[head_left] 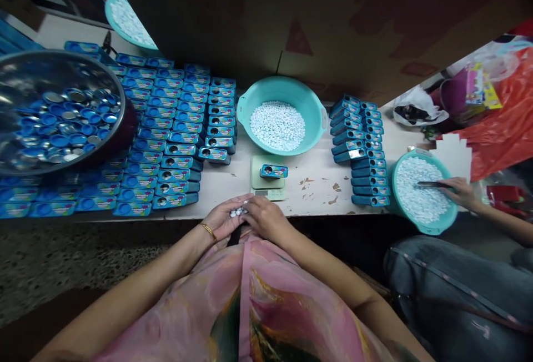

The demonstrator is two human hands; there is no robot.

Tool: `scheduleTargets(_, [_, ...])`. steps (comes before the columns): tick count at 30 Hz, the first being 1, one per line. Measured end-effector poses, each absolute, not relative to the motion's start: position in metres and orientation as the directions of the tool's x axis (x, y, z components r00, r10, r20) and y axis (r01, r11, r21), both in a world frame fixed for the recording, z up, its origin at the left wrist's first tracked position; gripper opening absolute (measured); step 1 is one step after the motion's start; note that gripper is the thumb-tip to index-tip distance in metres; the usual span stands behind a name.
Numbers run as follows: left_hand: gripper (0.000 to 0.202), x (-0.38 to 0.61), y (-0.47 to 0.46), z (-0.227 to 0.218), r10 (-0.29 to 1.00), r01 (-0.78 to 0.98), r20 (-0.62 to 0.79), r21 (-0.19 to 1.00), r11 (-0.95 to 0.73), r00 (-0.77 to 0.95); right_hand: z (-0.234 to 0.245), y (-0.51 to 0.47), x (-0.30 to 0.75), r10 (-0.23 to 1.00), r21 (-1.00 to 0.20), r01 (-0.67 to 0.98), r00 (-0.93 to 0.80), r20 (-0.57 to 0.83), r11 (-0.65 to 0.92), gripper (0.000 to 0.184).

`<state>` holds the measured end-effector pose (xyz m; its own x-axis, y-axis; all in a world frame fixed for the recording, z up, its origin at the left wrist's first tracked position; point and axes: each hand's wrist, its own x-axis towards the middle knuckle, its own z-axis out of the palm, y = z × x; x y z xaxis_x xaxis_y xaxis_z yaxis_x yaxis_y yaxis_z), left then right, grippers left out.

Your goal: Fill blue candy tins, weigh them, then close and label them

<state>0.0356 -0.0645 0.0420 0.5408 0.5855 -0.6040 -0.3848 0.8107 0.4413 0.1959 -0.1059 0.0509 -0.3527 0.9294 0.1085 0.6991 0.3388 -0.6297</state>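
Palm up and cupped, my left hand holds several small white candies close to the table's front edge. My right hand is beside it, its fingers curled in and their tips at those candies. What sits between the right fingertips is partly hidden. Just beyond my hands, a blue tin lies on a pale green digital scale. Behind the scale stands a turquoise basin with a heap of white candies in it.
Rows of blue tins cover the table's left side; more tins stand at right. A metal bowl holds round blue lids. At far right, another person's hand holds a dark tool over another candy basin. Cardboard rises behind.
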Motion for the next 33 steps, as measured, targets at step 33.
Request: scheduleTargets(33, [0.025,0.023,-0.076,0.027,0.569,-0.389,-0.628,0.416,0.822,0.531,0.033,-0.107,0.172,0.886,-0.575,0.705,-0.457,0.082,0.416,0.029])
